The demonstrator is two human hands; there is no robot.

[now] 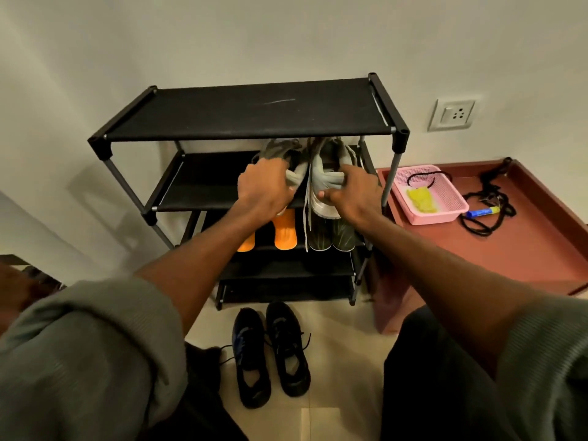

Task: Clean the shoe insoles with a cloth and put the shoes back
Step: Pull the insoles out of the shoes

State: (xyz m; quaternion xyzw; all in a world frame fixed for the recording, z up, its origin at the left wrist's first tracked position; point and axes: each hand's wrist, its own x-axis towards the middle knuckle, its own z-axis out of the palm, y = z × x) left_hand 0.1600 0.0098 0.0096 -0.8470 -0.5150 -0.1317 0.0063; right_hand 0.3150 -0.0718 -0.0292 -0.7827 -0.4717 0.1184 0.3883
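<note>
A black shoe rack (248,109) stands against the wall. My left hand (265,186) grips the heel of a grey sneaker (280,151), and my right hand (353,192) grips the heel of a second grey sneaker (324,173). Both sneakers sit at the front of the rack's second shelf, their laces hanging down. A yellow cloth (420,200) lies in a pink basket (445,189) on the right. A pair of black shoes (270,351) stands on the floor in front of the rack.
On the third shelf are orange footwear (284,232) and dark green shoes (331,238). A reddish-brown low table (525,249) to the right holds the basket, a black cord (490,202) and a blue pen (483,212). A wall socket (451,114) is above it.
</note>
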